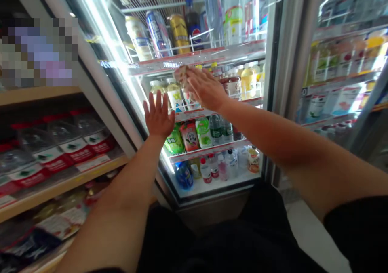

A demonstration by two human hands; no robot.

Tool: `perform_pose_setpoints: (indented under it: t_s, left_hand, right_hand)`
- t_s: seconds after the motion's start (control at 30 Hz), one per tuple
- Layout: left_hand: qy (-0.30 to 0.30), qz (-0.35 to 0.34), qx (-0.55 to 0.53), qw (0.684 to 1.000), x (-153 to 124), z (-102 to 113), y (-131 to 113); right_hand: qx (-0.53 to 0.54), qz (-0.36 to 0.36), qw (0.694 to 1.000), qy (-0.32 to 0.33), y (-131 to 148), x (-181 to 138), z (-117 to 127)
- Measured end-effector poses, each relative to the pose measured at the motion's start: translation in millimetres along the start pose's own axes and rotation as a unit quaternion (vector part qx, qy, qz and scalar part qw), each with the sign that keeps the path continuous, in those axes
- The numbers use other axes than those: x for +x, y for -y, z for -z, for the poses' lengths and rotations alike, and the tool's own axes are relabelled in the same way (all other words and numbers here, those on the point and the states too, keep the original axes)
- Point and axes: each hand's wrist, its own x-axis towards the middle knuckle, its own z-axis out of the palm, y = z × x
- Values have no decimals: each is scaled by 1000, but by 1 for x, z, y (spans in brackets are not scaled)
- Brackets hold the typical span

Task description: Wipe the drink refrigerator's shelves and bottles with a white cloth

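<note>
My right hand [203, 88] lies flat against the glass door [242, 115] of a drinks fridge, pressing a small crumpled cloth [181, 74] under its fingers. Lower and to the left, my left hand [158, 115] is spread with its fingers apart, palm on the same glass. Behind the glass are shelves of cans [157, 32] and bottles [216, 129].
Wooden shelves [60, 184] at left carry packaged goods with red labels. A second fridge door [342, 63] with drinks stands at right. The fridge's metal frame [291, 83] runs between the two doors. Light floor shows at lower right.
</note>
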Motion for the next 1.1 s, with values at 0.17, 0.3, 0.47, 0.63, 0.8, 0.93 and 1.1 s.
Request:
perform_pose_setpoints:
  t_s: [0.17,0.3,0.47,0.63,0.8,0.93,1.1]
  left_hand:
    - [6,19,-45,999,1,5,-5]
    - [5,23,-54,998,2,6,-6]
    - [2,22,-44,999,2,7,-7]
    - [8,23,-43,999,2,6,-6]
    - [-7,16,-37,999,1,5,-5]
    - [0,9,-9,1000,2,5,-5]
    - [-9,7,-5,1000,1,4,-4]
  right_hand:
    - [-41,-101,994,-30,-36,-5,23]
    - [-49,-47,997,44,-43,-17,39]
    - [-30,-115,991,-55,-67,-12,47]
    - [-34,-116,992,-47,-82,-35,37]
    - [-67,-65,996,-4,-98,-47,54]
    - [-86,-158,979,-92,-104,-57,56]
    - [-110,-73,991,-2,-109,-71,58]
